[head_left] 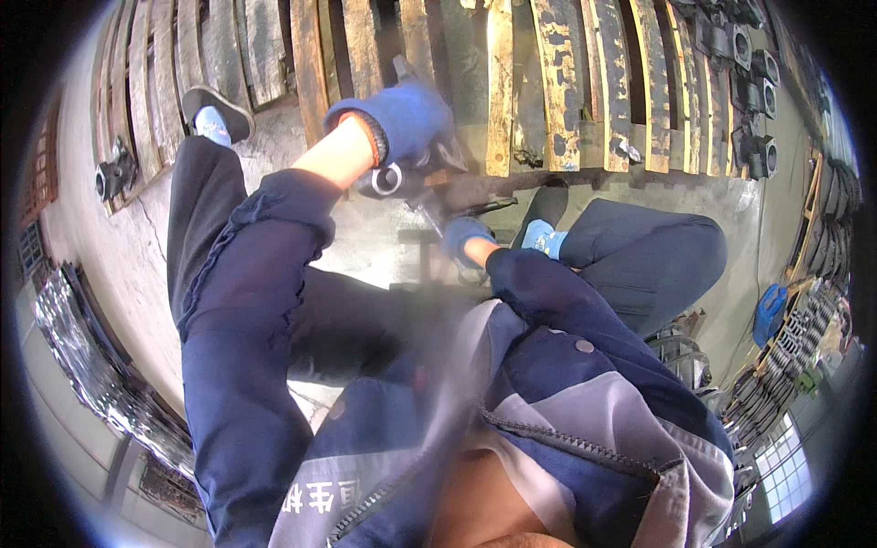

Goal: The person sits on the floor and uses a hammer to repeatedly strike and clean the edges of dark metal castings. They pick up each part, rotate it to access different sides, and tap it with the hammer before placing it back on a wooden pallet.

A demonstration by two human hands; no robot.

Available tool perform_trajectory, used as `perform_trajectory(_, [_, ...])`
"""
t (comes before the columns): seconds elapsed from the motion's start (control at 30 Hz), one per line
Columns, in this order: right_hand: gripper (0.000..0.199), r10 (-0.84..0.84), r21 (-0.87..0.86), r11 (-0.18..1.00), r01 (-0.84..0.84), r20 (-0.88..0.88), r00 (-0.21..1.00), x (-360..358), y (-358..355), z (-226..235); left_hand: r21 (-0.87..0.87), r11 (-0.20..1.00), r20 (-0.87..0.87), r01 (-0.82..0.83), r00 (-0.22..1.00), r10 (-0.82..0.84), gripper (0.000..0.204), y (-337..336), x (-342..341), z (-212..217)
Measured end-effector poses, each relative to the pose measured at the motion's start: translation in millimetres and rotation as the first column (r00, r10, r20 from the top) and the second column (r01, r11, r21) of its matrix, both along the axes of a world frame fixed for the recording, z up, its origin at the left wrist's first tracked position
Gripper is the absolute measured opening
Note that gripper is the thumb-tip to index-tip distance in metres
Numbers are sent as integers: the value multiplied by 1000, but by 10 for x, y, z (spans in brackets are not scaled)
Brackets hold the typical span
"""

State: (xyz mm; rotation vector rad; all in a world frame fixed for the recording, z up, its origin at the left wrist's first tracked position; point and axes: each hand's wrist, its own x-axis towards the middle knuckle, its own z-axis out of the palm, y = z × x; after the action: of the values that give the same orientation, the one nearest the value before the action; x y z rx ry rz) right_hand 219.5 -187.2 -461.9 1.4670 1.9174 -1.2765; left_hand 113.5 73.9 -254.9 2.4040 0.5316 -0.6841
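Note:
My left hand (406, 119), in a blue work glove, is closed on a dark metal part. A round pipe-like end (387, 180) of that part shows below the glove, with a bright rim around its hole. My right hand (470, 237), also gloved in blue, is lower and closer to my body, between my knees. Its fingers look closed around a dark, slim metal piece (427, 212) that slants up toward the part. Blur hides the exact kind of that piece and where it meets the part. A dark stand-like shape (429, 260) is below, partly hidden.
Wooden pallets (559, 87) lie across the floor ahead. Dark metal castings with round openings (754, 91) are stacked at the far right; another casting (116, 173) sits at the left pallet's edge. Plastic-wrapped goods (100, 356) stand left. A blue item (770, 315) rests by racks at right.

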Motion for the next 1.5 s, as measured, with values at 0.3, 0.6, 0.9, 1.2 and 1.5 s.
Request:
perform_trajectory(0.3, [29,-162,104,982,160,9,987,-276,-186,-246,105,993,-32,-62,997,66,18,-341,-75,310])
perform_trajectory(0.6, [24,29,226,973,-52,103,994,-291,-325,-319,-526,-465,-258,-712,-388,885,51,-884,-452,-131])
perform_trajectory(0.9, [22,-83,167,984,63,114,990,-214,-78,-65,-347,-461,-234,-817,-400,886,42,-930,-803,-908])
perform_trajectory(1.2, [29,-100,-152,979,133,206,973,-161,123,164,-453,-537,-288,-712,-453,844,41,-910,-751,-1119])
perform_trajectory(1.5, [34,307,-14,951,-310,-117,945,16,-38,-289,-594,-616,-363,-517,-511,779,59,-712,-577,-543])
